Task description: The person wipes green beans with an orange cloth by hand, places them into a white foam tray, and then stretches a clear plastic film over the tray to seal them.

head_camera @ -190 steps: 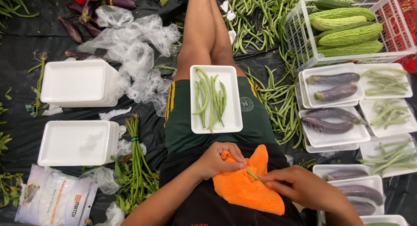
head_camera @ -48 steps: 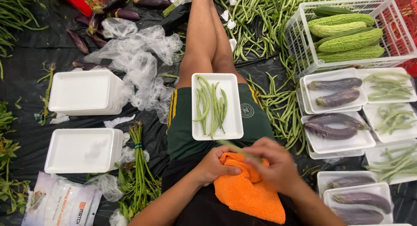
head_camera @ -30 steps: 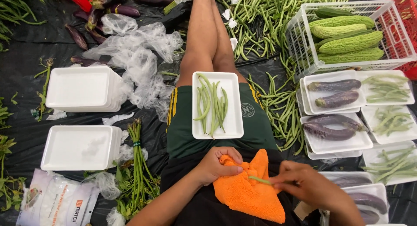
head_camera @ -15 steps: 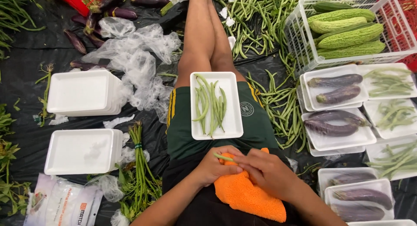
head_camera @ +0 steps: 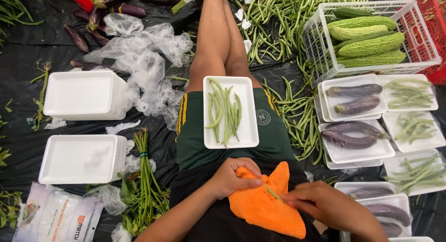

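Note:
My left hand [head_camera: 234,177] presses a folded orange cloth [head_camera: 262,202] on my lap, fingers closed on its upper edge. My right hand [head_camera: 325,205] pinches one thin green bean [head_camera: 273,192], whose other end lies inside the cloth under my left fingers. Just beyond my hands, a white foam tray [head_camera: 246,130] rests on my thighs with several green beans [head_camera: 224,111] laid lengthwise in it.
Two stacks of white foam trays [head_camera: 81,94] [head_camera: 79,157] sit at left beside crumpled clear plastic [head_camera: 139,60] and a tied bundle of greens [head_camera: 146,177]. At right are filled trays of eggplants [head_camera: 355,97] and beans [head_camera: 411,94], a white crate of bitter gourds [head_camera: 371,35], and loose beans [head_camera: 297,121].
My right hand has drawn back to the right from the cloth, pulling the bean out along it. My left hand stays on the cloth. The view has shifted slightly.

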